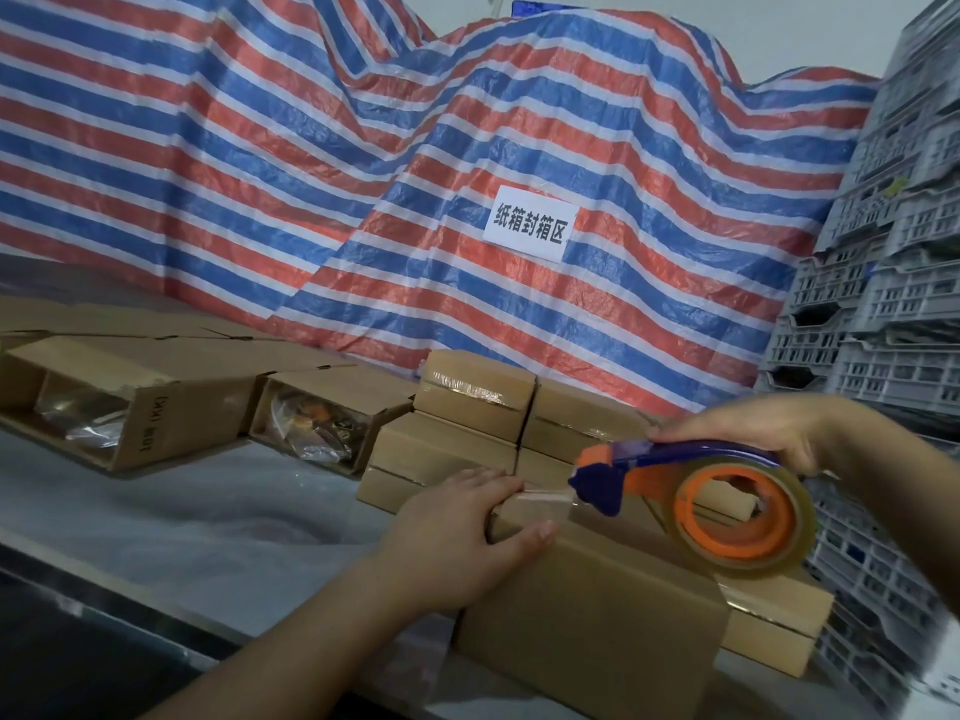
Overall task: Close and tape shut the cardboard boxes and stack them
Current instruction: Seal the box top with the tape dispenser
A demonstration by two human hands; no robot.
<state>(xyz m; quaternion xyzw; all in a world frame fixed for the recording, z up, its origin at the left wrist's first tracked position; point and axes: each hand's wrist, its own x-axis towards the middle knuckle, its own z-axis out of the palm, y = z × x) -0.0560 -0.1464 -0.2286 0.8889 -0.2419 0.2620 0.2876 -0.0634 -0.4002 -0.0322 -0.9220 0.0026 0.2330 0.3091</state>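
A closed cardboard box (pixel 597 615) stands in front of me at the table's near edge. My left hand (pixel 457 532) grips its top left corner, fingers over the top and thumb on the front, pressing down the end of a clear tape strip (pixel 545 498). My right hand (pixel 753 428) holds a blue and orange tape dispenser (pixel 675 491) with a roll of clear tape just above the box, the strip stretched from its mouth to my left fingers. Behind stands a stack of taped boxes (pixel 478 402).
Two open boxes (pixel 130 402) with bagged goods lie on their sides at the left on the pale table (pixel 182 522). A striped tarp (pixel 363 174) with a white sign hangs behind. Grey plastic crates (pixel 893 252) are stacked at the right.
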